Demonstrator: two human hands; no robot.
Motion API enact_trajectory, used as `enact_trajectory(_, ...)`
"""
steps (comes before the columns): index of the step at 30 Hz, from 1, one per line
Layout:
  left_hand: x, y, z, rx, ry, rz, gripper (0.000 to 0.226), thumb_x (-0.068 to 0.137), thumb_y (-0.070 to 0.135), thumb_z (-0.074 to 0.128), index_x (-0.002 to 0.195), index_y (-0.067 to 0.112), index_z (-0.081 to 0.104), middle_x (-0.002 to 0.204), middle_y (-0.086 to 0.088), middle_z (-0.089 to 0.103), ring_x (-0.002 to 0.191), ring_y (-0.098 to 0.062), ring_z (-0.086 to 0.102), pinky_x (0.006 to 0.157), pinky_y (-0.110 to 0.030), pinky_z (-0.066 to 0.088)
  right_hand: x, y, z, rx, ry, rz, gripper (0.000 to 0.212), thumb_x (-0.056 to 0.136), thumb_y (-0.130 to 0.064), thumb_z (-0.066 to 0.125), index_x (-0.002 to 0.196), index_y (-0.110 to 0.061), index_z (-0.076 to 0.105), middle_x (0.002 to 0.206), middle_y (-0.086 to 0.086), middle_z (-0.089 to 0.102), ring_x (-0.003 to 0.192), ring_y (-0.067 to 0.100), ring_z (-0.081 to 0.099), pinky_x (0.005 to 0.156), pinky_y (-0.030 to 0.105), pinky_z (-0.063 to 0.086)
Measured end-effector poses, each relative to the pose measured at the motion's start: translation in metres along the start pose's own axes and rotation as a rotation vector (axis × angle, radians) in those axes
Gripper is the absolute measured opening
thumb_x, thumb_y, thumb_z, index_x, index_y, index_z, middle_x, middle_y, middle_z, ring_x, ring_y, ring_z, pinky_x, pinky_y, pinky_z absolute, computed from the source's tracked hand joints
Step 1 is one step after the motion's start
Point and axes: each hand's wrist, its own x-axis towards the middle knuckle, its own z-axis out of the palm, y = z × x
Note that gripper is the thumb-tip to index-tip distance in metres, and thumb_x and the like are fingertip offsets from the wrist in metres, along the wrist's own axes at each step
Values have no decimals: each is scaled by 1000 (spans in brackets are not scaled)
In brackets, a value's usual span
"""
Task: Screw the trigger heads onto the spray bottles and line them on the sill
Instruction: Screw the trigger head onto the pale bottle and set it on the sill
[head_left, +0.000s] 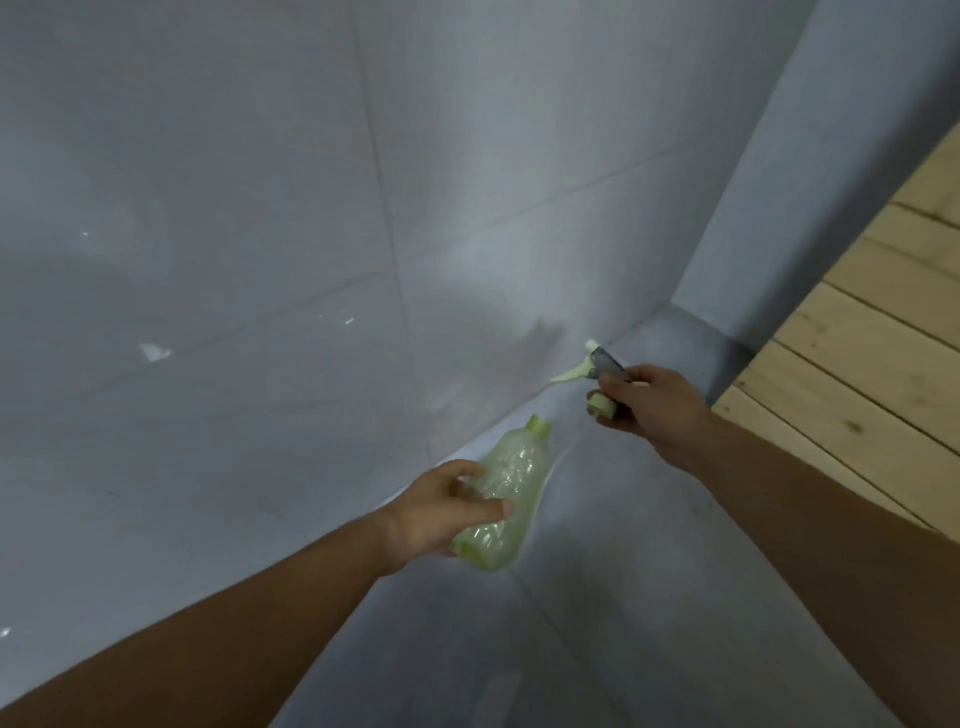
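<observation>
Bottle (506, 488) in L hand (434, 512), trigger head (597, 374) in R hand (657, 410), apart.

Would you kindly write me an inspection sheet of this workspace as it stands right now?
Surface: grey ledge along a grey tiled wall.
Job's things: translucent pale green plastic spray bottle, tilted, neck open; pale green and grey trigger head, apart from the bottle.
Clutter: nothing seen.
Hands: left hand grips the bottle; right hand holds the trigger head.
Cables: nothing seen.
Surroundings: light wooden planks at right.
</observation>
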Motion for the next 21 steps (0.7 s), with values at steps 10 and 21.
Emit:
enact_trajectory(10,-103,68,1,106,24,241,55,71,24,90,120,25,64,106,-5,65,81,-15,65,63,-22,50,-115,-161,-52,187,273,-446,19,94,-16,62,95,3,62,82,15,63,69,16,64,69,25,62)
enact_trajectory(21,-170,90,5,117,84,366,61,66,25,92,120,26,64,102,-2,65,79,-12,66,68,-22,51,-197,-201,-66,332,297,-484,13,94,-15,61,85,-6,58,99,22,63,84,24,67,80,34,61)
